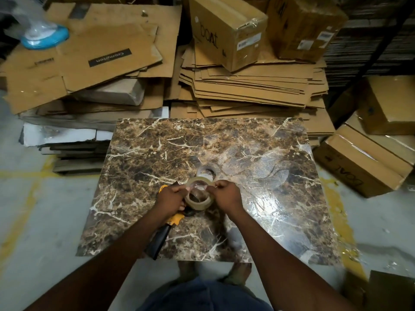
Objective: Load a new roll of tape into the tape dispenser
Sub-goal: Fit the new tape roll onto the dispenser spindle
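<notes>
The desk (139,153) has a dark brown marble pattern with white veins, and I take it as the landmark for all places. Over its near middle part, the roll of tape (198,199) is held between the two hands. The roll is pale and half transparent, and it is tilted so that its open core faces up toward the camera.

The left hand (170,199) is closed at the left side of the roll, with its fingers curled. Under this hand lies the tape dispenser (174,219), yellow and black. The hand covers most of the yellow body, so I cannot tell if it grips the dispenser, the roll, or both. The black handle (160,240) of the dispenser points toward the near edge of the desk and reaches almost to that edge.

The right hand (226,195) is closed at the right side of the roll. Its fingertips (216,185) are pinched together at the upper rim of the roll; what they pinch is too small to see, maybe the loose end of the tape.

Behind the far edge of the desk there are stacks of flat cardboard (251,86), and on them stand closed boxes (226,30). Right of the desk, more boxes (363,162) lie on the floor (33,221), which is grey with yellow marks.
</notes>
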